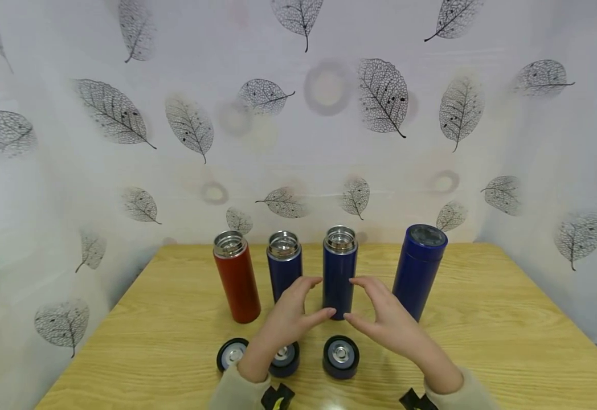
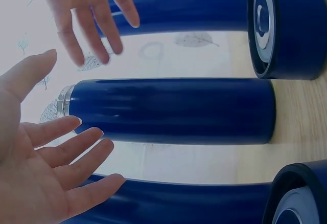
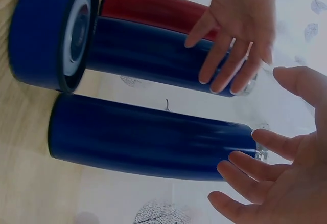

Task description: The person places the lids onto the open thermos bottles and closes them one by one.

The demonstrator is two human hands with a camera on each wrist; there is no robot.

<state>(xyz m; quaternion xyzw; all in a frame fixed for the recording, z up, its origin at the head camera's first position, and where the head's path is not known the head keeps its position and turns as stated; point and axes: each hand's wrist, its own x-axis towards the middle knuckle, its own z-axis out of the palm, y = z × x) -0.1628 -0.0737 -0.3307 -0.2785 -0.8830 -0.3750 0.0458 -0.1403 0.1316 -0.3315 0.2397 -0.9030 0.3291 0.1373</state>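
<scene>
My left hand (image 1: 292,312) and right hand (image 1: 387,320) are held in front of an uncapped blue thermos bottle (image 1: 339,279), fingers spread and slightly bent, palms facing each other. In the left wrist view the left hand (image 2: 61,168) holds nothing, and the bottle stands beyond its fingertips. The right wrist view shows the right hand (image 3: 283,170) also holding nothing, near the bottle's steel neck; contact cannot be told. A black-rimmed blue lid (image 1: 340,357) lies underside up in front of that bottle. Another uncapped blue bottle (image 1: 283,276) stands to its left, partly behind the left hand.
An uncapped red bottle (image 1: 237,285) stands at the left of the row, and a capped blue bottle (image 1: 419,270) at the right. Two more lids, a left lid (image 1: 232,353) and a middle lid (image 1: 285,360), lie partly behind the left arm. Leaf-patterned curtain (image 1: 298,142) backs the wooden table (image 1: 508,341).
</scene>
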